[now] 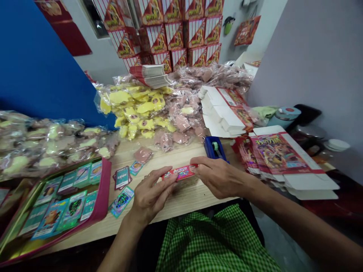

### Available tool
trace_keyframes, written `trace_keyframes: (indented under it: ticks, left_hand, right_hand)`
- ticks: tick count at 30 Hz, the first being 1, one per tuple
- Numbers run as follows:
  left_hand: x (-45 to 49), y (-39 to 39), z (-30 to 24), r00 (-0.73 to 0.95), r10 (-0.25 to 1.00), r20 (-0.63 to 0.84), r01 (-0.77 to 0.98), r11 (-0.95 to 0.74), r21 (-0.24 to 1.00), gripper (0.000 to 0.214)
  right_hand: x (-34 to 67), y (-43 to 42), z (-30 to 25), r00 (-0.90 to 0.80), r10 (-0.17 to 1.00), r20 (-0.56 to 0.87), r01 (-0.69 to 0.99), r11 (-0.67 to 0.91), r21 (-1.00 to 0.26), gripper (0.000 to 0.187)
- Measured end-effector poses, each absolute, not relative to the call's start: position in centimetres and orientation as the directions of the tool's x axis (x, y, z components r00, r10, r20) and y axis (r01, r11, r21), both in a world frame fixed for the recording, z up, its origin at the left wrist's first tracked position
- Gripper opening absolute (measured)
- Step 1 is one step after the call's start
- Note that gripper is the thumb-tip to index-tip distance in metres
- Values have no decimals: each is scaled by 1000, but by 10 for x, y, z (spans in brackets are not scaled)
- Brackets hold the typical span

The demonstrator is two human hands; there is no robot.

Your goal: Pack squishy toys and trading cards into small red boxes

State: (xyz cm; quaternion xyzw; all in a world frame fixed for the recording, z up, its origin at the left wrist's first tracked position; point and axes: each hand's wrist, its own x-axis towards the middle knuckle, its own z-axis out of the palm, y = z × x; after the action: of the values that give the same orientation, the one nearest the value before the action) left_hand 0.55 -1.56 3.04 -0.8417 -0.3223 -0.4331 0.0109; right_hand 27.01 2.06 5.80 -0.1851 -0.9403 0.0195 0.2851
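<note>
A small red printed packet (180,173) lies between my hands, just above the wooden table (185,200). My left hand (151,192) pinches its left end with the fingertips, and my right hand (218,177) holds its right end. Several loose trading cards (122,178) lie just left of my left hand. A holographic card (121,201) sits nearest to it. Beyond my right hand stands a blue tape dispenser (214,148). A small pink plastic bag (143,154) lies further up the table.
A pink-rimmed tin tray (105,181) of cards stands at left. Bagged yellow and pink items (136,109) heap across the table's back. White-and-red flat cartons (279,155) lie at right. Stacked red boxes (167,30) rise behind. A blue panel (36,64) stands at left.
</note>
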Motion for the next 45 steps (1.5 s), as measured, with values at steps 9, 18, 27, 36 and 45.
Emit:
trace_keyframes:
  ticks: [9, 18, 27, 36, 45]
  left_hand:
    - [34, -21, 32, 308, 531, 789, 628, -737, 250, 29]
    - [60, -18, 21, 294, 513, 806, 616, -747, 251, 29]
    - [59, -21, 26, 305, 571, 762, 604, -735, 308, 34]
    - [62, -22, 27, 300, 544, 784, 626, -732, 268, 27]
    - [68, -22, 33, 324, 513, 795, 608, -756, 241, 21]
  right_hand:
    - [294, 14, 48, -235, 807, 541, 482, 580, -657, 12]
    - [322, 26, 1, 224, 948, -227, 345, -295, -891, 7]
    - [310, 13, 0, 223, 968, -116, 252, -173, -952, 15]
    - [310, -13, -35, 326, 935, 139, 448, -23, -894, 19]
    - [278, -50, 50, -136, 965, 226, 231, 253, -939, 19]
